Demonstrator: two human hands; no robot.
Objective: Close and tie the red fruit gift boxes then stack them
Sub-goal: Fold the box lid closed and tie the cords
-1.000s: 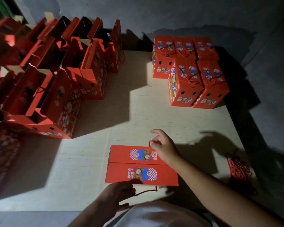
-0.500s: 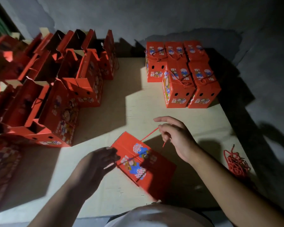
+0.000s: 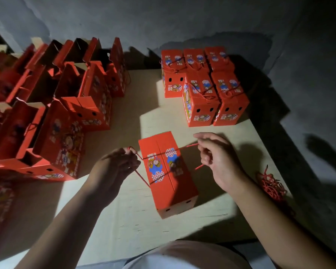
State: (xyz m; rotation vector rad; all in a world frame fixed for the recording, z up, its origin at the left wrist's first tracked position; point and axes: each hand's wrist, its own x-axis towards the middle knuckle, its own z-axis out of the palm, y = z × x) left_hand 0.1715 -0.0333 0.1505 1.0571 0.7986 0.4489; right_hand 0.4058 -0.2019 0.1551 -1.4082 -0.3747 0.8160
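A closed red gift box (image 3: 168,174) stands on the pale table (image 3: 124,220) in front of me, its long side running away from me. A red cord (image 3: 139,174) comes out of its left side, and my left hand (image 3: 114,166) pinches that loop just left of the box. My right hand (image 3: 217,156) holds the other red cord (image 3: 191,146) on the box's right side, a loose end showing below the fingers. Several tied red boxes (image 3: 202,88) stand grouped at the back right.
Many open red boxes (image 3: 66,105) with raised flaps crowd the left side and back left of the table. A heap of loose red cords (image 3: 272,187) lies by the right table edge. A grey wall rises behind the table.
The box has been turned from lying across in front of me to pointing away from me. Both hands have lifted off it and drawn the cords out to either side.
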